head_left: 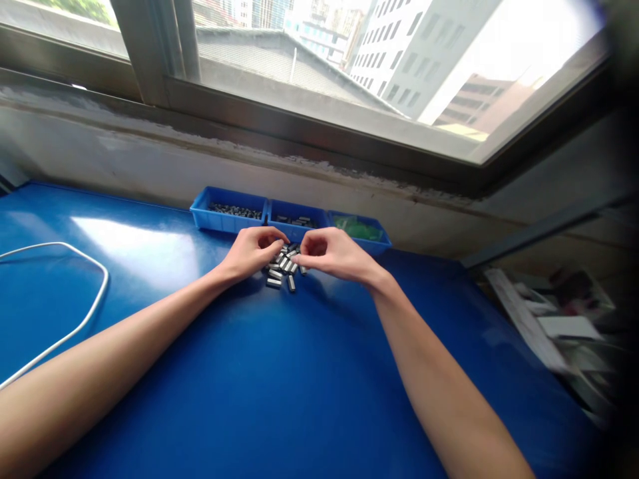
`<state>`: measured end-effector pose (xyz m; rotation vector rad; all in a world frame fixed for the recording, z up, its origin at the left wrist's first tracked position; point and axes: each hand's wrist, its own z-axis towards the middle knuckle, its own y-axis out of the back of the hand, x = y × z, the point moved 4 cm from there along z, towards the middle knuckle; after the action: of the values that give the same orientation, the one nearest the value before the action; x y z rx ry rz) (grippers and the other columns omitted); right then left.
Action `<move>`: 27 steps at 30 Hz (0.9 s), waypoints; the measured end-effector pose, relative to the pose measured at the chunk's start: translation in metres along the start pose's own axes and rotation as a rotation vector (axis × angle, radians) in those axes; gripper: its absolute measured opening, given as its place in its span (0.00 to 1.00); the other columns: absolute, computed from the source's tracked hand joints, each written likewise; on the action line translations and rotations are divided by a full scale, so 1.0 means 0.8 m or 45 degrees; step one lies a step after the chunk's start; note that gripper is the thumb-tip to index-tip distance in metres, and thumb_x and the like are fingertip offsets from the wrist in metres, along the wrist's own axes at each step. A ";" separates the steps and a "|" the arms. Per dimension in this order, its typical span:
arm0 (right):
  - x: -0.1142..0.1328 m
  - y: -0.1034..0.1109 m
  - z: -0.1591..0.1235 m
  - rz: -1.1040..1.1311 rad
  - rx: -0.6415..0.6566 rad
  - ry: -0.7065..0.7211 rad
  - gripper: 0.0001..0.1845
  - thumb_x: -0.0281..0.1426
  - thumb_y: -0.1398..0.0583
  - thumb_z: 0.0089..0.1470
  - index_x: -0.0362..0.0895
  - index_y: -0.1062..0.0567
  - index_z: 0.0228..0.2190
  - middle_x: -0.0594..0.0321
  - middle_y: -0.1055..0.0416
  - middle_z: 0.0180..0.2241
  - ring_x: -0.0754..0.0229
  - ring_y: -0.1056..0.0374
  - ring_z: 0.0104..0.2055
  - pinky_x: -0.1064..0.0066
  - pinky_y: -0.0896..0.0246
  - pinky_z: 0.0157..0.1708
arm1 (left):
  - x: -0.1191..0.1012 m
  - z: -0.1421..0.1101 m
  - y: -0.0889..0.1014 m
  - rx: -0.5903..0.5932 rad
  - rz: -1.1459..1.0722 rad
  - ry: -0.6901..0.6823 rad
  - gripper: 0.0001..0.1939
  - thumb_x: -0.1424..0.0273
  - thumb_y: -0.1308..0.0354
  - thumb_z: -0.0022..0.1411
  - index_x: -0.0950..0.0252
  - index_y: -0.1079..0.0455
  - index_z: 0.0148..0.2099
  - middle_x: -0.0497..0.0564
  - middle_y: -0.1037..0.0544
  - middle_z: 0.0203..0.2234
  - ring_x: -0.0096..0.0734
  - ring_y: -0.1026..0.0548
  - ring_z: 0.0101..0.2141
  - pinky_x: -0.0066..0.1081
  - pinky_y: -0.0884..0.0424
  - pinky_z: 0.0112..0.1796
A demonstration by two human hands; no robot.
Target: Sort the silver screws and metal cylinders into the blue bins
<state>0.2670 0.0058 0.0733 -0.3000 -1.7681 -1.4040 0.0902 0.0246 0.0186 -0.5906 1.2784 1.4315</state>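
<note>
A small pile of rectangular, silver-and-black blocks (pixel 273 283) lies on the blue tabletop (pixel 239 386). At the pile's left edge is my left hand (pixel 253 253), thumb and fingers curled together in a pinch. From the right, my right hand (pixel 340 254) reaches over the same pile, its thumb and fingers bent inward and its fingertips close to the blocks. Whatever either hand pinches is too small and too covered to make out. A narrow gap with blocks in it separates the two hands.
Behind the hands, a left blue bin (pixel 212 219) holds small dark parts, a middle blue bin (pixel 292 231) holds blocks, and a right blue bin (pixel 377 247) holds green material. A white cable (pixel 100 293) curves at left. Various items (pixel 569 326) lie beyond the right edge, below a window.
</note>
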 end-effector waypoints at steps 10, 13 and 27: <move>0.020 -0.032 -0.005 -0.469 0.231 -0.018 0.07 0.25 0.37 0.39 0.45 0.31 0.20 0.69 0.31 0.21 0.66 0.38 0.24 0.73 0.49 0.24 | 0.001 0.002 0.006 -0.067 0.036 -0.032 0.14 0.68 0.44 0.58 0.68 0.20 0.41 0.48 0.24 0.23 0.26 0.31 0.24 0.25 0.36 0.27; 0.009 -0.023 -0.003 -0.349 0.229 0.036 0.05 0.26 0.37 0.39 0.44 0.29 0.21 0.70 0.30 0.22 0.65 0.36 0.26 0.74 0.46 0.27 | -0.011 0.001 0.004 -0.060 0.142 -0.169 0.13 0.69 0.44 0.59 0.68 0.20 0.39 0.48 0.23 0.24 0.26 0.31 0.25 0.26 0.36 0.29; -0.023 -0.005 0.000 0.406 0.234 0.029 0.14 0.30 0.30 0.38 0.42 0.25 0.30 0.66 0.24 0.30 0.62 0.27 0.33 0.71 0.31 0.36 | -0.010 -0.015 0.033 -0.016 0.308 -0.401 0.13 0.67 0.44 0.64 0.67 0.20 0.41 0.53 0.18 0.34 0.28 0.27 0.30 0.28 0.33 0.35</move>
<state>0.2760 0.0097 0.0574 -0.4432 -1.7283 -1.0094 0.0656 0.0148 0.0324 -0.2099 1.1152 1.6575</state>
